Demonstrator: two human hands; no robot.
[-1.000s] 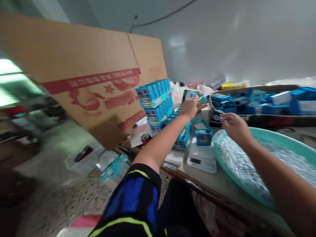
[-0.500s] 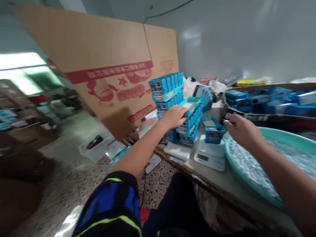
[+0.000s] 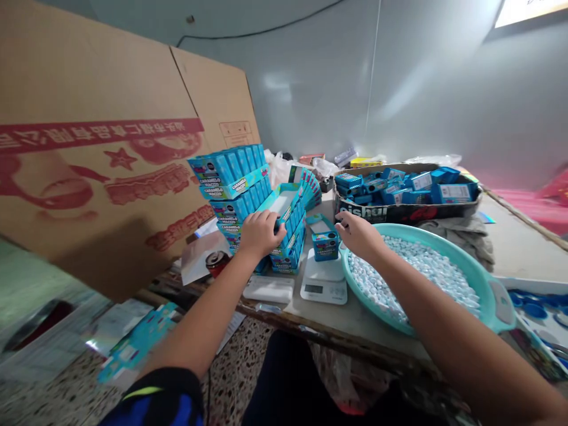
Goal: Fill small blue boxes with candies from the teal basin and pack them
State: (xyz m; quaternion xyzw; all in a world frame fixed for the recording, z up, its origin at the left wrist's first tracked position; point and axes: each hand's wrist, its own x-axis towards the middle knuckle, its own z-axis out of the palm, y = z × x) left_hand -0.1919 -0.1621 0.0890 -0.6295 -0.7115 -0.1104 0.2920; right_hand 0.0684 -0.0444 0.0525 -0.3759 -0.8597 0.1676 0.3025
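Observation:
My left hand (image 3: 261, 232) is at the near end of an open blue display box (image 3: 282, 202), its fingers curled over the edge. That display box sits on top of a short stack of blue caramel boxes (image 3: 287, 251). My right hand (image 3: 358, 234) hovers over the left rim of a turquoise basin (image 3: 448, 236) full of small wrapped white-and-blue sweets (image 3: 421, 269). Its thumb and fingers are apart, with nothing visible between them. Just left of it, a small open blue box (image 3: 325, 246) stands on a white kitchen scale (image 3: 323, 290).
A taller stack of filled display boxes (image 3: 235, 183) stands at the left, before a big cardboard sheet (image 3: 146, 77). Behind the basin, a black carton (image 3: 399, 212) holds blue boxes. A drink can (image 3: 216, 262) and a white flat device (image 3: 268, 290) lie near the table edge.
The view has swung right, so the stacks and scale appear further left. Both hands keep nearly the same places, the left at the display box and the right by the basin's rim.

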